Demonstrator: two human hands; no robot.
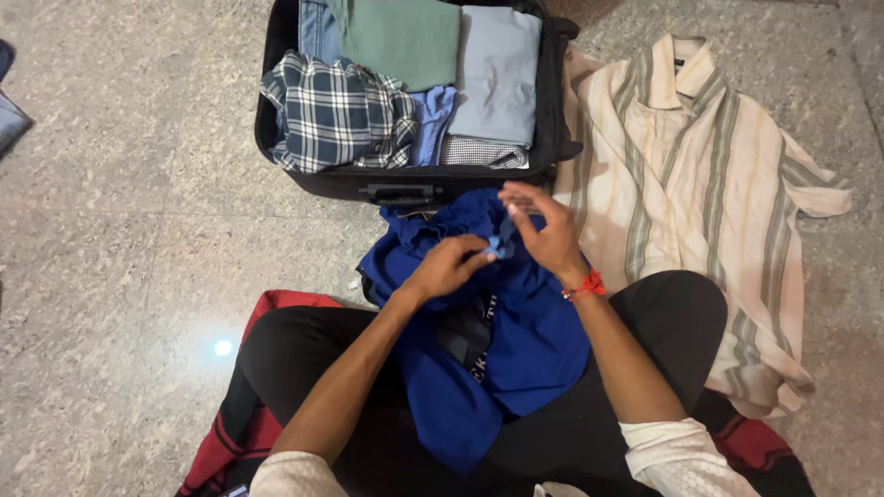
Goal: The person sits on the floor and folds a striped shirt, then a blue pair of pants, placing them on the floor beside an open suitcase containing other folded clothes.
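Sat cross-legged on red cloth (241,425) spread over stone floor (120,239). Black trousers, pale sleeves pushed up.

Blue shirt (516,354) heaped in lap, bunched and partly inside out, dark label panel showing near the middle. Upper edge spilled forward against front wall of suitcase (405,191).

Left hand (448,267) curled over a small fold of the blue cloth, grip narrow, thumb and forefinger pinched on it. Right hand (551,235), red thread (584,287) at wrist, met the same fold from the other side; grip narrow at the fingertips, remaining fingers fanned loose above. Exactly what sat between the fingertips too small to tell: a button or a cuff edge, perhaps.

Just beyond, black suitcase lying open, packed close. Checked shirt (336,115) crumpled at left, green garment (401,37) and grey-blue folded shirt (497,74) behind, blue pieces wedged between.

To the right, striped cream shirt (700,184) laid flat on floor, collar away, one edge touching suitcase side.

Risks, as judged: only a small pinch held on a slack heap, so cloth likely to slip from fingers and bunch further. Loose hem near the suitcase handle could snag. Striped shirt lay near the right knee; a shift of that leg could drag and crease it.
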